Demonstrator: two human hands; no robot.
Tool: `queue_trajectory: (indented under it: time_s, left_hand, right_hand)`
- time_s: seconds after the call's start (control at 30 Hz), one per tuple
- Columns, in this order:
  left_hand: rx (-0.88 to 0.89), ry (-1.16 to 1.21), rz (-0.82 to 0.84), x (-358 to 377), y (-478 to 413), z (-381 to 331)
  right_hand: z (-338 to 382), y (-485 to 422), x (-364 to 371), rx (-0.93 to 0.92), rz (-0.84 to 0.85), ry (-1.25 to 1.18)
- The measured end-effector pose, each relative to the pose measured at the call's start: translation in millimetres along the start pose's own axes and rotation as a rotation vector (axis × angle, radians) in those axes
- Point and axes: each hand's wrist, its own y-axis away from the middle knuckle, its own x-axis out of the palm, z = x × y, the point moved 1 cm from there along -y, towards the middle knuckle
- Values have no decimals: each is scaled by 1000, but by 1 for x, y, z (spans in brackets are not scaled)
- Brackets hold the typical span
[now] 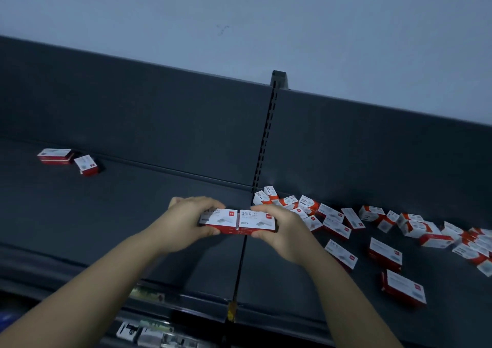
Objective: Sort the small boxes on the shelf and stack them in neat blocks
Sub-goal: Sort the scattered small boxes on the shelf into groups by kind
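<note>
Boxes (237,221) pinched end to end between left hand (186,221) and right hand (282,230) mid-shelf (133,214); small pile (57,156) at back-left; loose scatter (372,230) along the right end unsorted, so early days.

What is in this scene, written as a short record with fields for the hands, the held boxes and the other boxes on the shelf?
left hand: grips the left end of the held boxes
right hand: grips their right end
held boxes: two red-and-white boxes side by side, tops up, above the shelf
loose boxes: scattered unsorted on the shelf's right half
far-left boxes: a few near the back panel
</note>
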Motion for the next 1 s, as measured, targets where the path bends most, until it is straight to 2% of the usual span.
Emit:
queue_trajectory:
  time_s: [0.2, 0.43, 0.77, 1.0]
  left_hand:
    - [-74, -36, -42, -28, 16, 37]
    - [-50, -24, -68, -60, 28, 85]
    - [42, 14, -2, -133, 59, 209]
    - [51, 21, 62, -165, 84, 276]
  right_hand:
    - [25, -33, 27, -47, 43, -59]
    - [68, -59, 58, -57, 11, -78]
    - [155, -103, 165, 16, -86, -161]
    - [205, -121, 223, 7, -101, -131]
